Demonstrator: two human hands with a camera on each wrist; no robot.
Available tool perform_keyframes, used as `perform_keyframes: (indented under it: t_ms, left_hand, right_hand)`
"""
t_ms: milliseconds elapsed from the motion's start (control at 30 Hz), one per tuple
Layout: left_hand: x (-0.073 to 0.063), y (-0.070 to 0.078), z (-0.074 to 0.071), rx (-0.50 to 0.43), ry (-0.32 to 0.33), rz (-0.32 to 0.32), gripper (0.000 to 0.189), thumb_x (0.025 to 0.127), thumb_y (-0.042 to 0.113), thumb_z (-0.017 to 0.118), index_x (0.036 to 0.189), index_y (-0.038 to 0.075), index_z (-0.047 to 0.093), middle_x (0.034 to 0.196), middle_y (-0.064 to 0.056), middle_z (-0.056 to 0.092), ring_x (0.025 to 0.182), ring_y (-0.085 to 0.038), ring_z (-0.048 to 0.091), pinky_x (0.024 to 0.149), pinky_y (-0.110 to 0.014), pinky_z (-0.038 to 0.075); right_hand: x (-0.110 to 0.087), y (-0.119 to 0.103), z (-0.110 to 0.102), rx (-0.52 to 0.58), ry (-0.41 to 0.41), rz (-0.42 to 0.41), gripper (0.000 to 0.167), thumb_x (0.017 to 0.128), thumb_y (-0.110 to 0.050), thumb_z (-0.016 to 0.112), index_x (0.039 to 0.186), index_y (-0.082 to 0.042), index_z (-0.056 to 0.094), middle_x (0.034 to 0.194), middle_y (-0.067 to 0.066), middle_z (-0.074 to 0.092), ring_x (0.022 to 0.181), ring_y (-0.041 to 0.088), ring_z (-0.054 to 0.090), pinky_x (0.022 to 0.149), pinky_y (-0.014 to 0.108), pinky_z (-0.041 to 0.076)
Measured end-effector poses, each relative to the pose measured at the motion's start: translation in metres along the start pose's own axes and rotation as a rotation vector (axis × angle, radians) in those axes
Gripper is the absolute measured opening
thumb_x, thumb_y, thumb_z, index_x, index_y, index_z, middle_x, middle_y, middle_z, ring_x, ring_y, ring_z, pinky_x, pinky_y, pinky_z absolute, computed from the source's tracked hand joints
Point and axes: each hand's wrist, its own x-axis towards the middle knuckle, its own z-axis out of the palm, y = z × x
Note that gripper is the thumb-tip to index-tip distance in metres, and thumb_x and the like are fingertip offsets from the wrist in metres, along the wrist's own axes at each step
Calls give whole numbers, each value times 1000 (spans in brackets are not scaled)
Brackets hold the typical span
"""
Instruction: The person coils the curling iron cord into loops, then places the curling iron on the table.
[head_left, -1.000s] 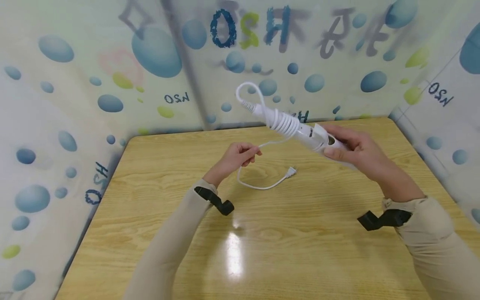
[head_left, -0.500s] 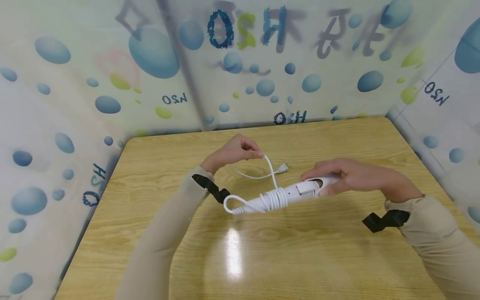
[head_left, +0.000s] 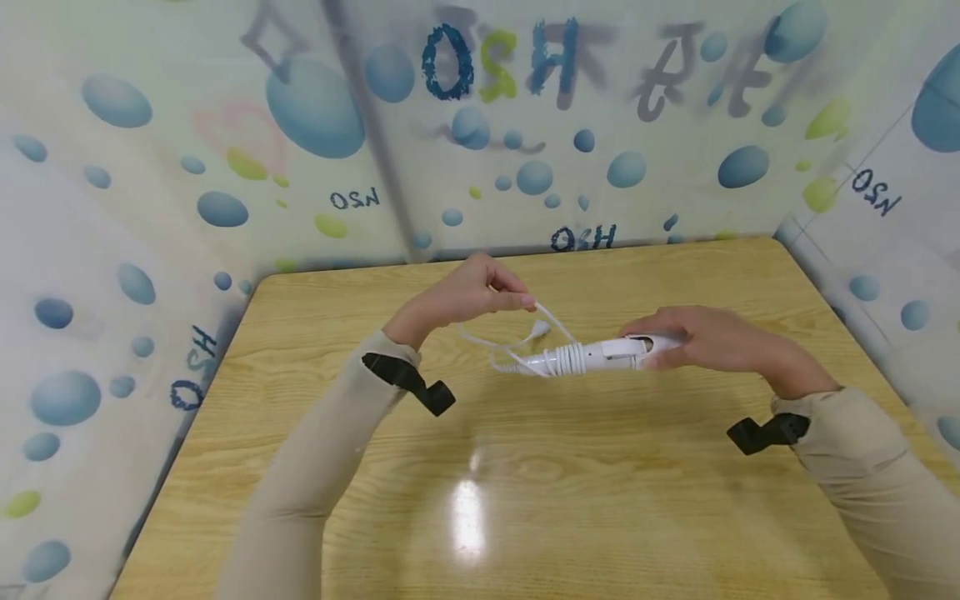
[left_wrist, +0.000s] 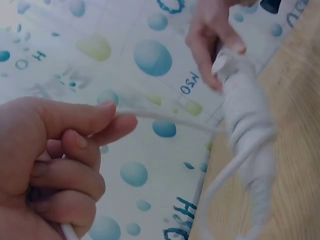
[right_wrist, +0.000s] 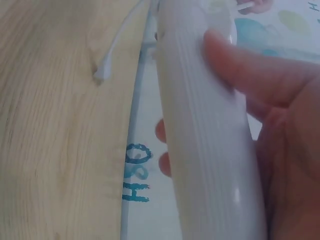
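A white hair styling iron (head_left: 600,356) is held nearly level above the table, its cord wound in several turns round the handle. My right hand (head_left: 712,335) grips the far end of the body; in the right wrist view the thumb lies along the ribbed casing (right_wrist: 205,125) and fingertips show on the other side. My left hand (head_left: 472,290) pinches the loose cord (head_left: 557,321) between thumb and forefinger, and the stretch to the coils is fairly straight. In the left wrist view the other fingers curl round the trailing cord. The plug (head_left: 540,329) dangles behind the iron.
A wood-grain table (head_left: 525,500) lies below both hands. Its back edge meets a wall covering (head_left: 420,167) printed with blue and green drops and lettering. Black wrist mounts (head_left: 408,383) sit on both sleeves.
The iron has come down from a raised tilt to nearly level, lifting slightly in the last half second. My left hand has moved up with the cord, and the plug has shifted left.
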Motion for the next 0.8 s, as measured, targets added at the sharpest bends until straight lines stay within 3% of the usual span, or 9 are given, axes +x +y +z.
perform_keyframes:
  t_ms: [67, 200, 267, 433, 633, 800]
  left_hand:
    - [-2, 5, 3, 17, -9, 10, 17, 90, 12, 60, 93, 3, 73, 67, -1, 62, 49, -11, 29, 51, -26, 28]
    - [-3, 12, 11, 29, 6, 3, 19, 92, 13, 57, 96, 3, 73, 72, 2, 65, 43, -11, 23, 46, -25, 25]
    - [-2, 15, 15, 26, 27, -15, 21, 93, 15, 56, 99, 4, 72, 65, 2, 60, 42, -11, 24, 46, -25, 26]
    - [2, 17, 22, -41, 105, -92, 23, 94, 18, 54, 100, 4, 72, 47, -1, 29, 40, -13, 22, 44, -26, 25]
    - [3, 17, 31, -89, 132, -149, 22, 94, 17, 55, 100, 4, 72, 53, 0, 40, 43, -12, 26, 45, -26, 27]
    - [-2, 21, 40, -69, 131, -77, 20, 92, 12, 57, 100, 0, 71, 80, -6, 66, 52, -13, 36, 51, -25, 32]
  right_hand:
    - [2, 1, 0, -65, 41, 2, 53, 85, -43, 63, 131, -18, 53, 111, 7, 56, 81, 17, 49, 65, 35, 38]
    - [8, -2, 1, -172, 98, -14, 51, 85, -43, 62, 130, -21, 54, 95, 1, 56, 69, 15, 45, 57, 32, 35]
    - [11, -5, 3, -226, 123, -29, 49, 85, -41, 63, 129, -22, 55, 93, 1, 57, 69, 16, 48, 55, 32, 36]
    - [20, -14, 11, -335, 148, -71, 46, 83, -35, 68, 127, -26, 57, 90, 2, 57, 67, 16, 48, 53, 32, 35]
    - [29, -22, 18, -420, 163, -84, 45, 81, -32, 70, 125, -26, 59, 84, 1, 54, 65, 15, 46, 52, 29, 32]
    - [31, -24, 20, -413, 200, -37, 46, 84, -33, 67, 128, -23, 57, 86, 5, 54, 66, 17, 46, 50, 30, 31]
